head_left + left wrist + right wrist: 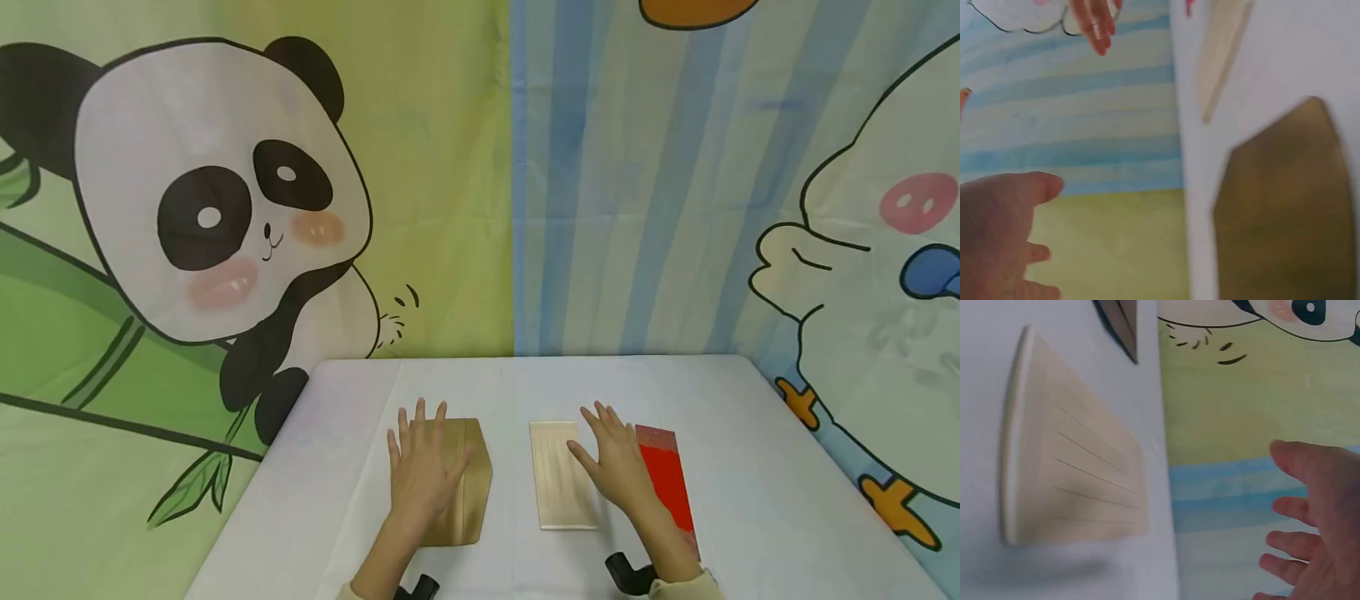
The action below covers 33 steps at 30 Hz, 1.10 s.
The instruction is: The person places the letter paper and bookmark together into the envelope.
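My left hand (423, 475) hovers with spread fingers over a flat brown piece with angled corners (474, 467), perhaps a folded kraft-paper pouch. In the left wrist view the brown piece (1285, 212) lies below and apart from that hand. My right hand (618, 458), fingers also spread, is above the table between a pale wooden-looking panel (558, 483) and a red flat packet (663, 471). Lengthwise grooves show on the panel (1085, 462) in the right wrist view. Both hands are empty; the right forearm covers part of the red packet.
A white-covered table (510, 550) carries the three flat things side by side. Behind it hang a green curtain with a panda (442, 208) and a blue striped curtain (637, 208). Black wrist-camera mounts (630, 575) show near both wrists.
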### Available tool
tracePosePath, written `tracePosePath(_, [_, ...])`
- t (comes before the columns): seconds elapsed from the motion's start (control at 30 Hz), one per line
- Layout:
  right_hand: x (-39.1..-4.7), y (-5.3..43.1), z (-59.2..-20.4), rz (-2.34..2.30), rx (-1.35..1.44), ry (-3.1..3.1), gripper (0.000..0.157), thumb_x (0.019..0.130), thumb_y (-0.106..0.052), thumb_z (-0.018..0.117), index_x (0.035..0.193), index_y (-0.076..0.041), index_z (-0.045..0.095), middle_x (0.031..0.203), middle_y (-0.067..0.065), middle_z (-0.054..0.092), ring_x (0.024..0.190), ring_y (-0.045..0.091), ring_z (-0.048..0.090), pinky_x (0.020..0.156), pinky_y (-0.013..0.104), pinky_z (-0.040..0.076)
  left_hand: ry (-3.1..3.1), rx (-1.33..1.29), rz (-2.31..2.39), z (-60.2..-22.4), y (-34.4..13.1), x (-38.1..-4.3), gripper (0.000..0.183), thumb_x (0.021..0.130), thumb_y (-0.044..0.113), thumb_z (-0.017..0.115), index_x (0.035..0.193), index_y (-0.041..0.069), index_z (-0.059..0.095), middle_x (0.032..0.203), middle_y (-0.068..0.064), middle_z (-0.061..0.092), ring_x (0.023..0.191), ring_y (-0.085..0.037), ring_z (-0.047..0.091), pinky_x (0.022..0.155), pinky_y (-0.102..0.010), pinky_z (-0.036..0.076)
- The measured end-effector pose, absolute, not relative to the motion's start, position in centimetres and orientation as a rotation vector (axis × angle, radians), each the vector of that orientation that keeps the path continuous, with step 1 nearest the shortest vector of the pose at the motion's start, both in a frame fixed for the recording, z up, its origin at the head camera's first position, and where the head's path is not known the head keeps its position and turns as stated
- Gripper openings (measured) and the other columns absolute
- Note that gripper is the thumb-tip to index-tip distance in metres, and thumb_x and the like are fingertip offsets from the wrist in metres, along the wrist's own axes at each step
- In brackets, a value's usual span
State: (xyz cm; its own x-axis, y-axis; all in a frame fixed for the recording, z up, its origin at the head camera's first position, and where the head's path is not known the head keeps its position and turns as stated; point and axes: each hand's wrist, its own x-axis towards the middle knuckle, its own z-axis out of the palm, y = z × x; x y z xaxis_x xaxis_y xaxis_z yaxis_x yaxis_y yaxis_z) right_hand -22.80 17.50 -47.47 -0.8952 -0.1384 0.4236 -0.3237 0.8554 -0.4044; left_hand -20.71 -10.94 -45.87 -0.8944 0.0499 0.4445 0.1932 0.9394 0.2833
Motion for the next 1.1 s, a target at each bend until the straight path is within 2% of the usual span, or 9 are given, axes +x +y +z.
tracePosePath(0.13, [-24.2, 15.8, -50.7, 0.911, 0.344, -2.556, 0.059, 0.086, -0.024, 0.063, 0.136, 0.001, 0.043, 0.141, 0.023, 0.035, 0.129, 0.040, 0.031, 0.099, 0.059, 0.024, -2.574, -0.234, -0.531, -49.2, -11.6, -21.8, 0.067, 0.088, 0.047, 0.052, 0.142, 0.011, 0.036, 0.148, -0.018, 0.025, 0.134, -0.044, 0.013, 0.100, -0.063, 0.016])
tracePosePath(0.3, [-24.7, 14.0, -54.7, 0.804, 0.394, -2.638, 0.063, 0.088, -0.030, 0.060, 0.139, 0.000, 0.038, 0.146, 0.021, 0.028, 0.133, 0.040, 0.022, 0.098, 0.065, 0.018, -2.580, -0.316, -0.570, -54.0, -12.5, -22.9, 0.066, 0.088, 0.040, 0.057, 0.143, 0.010, 0.035, 0.148, -0.017, 0.024, 0.134, -0.046, 0.011, 0.097, -0.066, 0.016])
tracePosePath(0.47, [-24.0, 13.4, -56.8, 0.674, 0.408, -2.773, 0.065, 0.090, -0.037, 0.056, 0.140, -0.001, 0.036, 0.146, 0.024, 0.024, 0.134, 0.042, 0.016, 0.100, 0.064, 0.011, -2.681, -0.356, -0.498, -57.1, -13.2, -23.0, 0.068, 0.087, 0.047, 0.054, 0.142, 0.010, 0.037, 0.149, -0.018, 0.023, 0.133, -0.048, 0.013, 0.097, -0.067, 0.016])
tracePosePath(0.67, [-23.3, 13.9, -57.0, 0.632, 0.376, -2.807, 0.063, 0.091, -0.039, 0.053, 0.139, -0.002, 0.038, 0.145, 0.026, 0.026, 0.134, 0.043, 0.018, 0.102, 0.061, 0.010, -2.768, -0.359, -0.401, -58.2, -13.2, -22.5, 0.063, 0.090, 0.051, 0.044, 0.139, 0.012, 0.042, 0.146, -0.019, 0.028, 0.134, -0.044, 0.016, 0.100, -0.064, 0.012])
tracePosePath(1.1, [-23.6, 16.1, -56.7, 0.629, 0.368, -2.833, 0.065, 0.090, -0.038, 0.054, 0.140, 0.000, 0.037, 0.146, 0.026, 0.024, 0.134, 0.044, 0.016, 0.101, 0.063, 0.008, -2.781, -0.340, -0.374, -58.0, -11.2, -22.3, 0.061, 0.091, 0.052, 0.042, 0.140, 0.015, 0.041, 0.147, -0.017, 0.027, 0.135, -0.042, 0.015, 0.102, -0.062, 0.011])
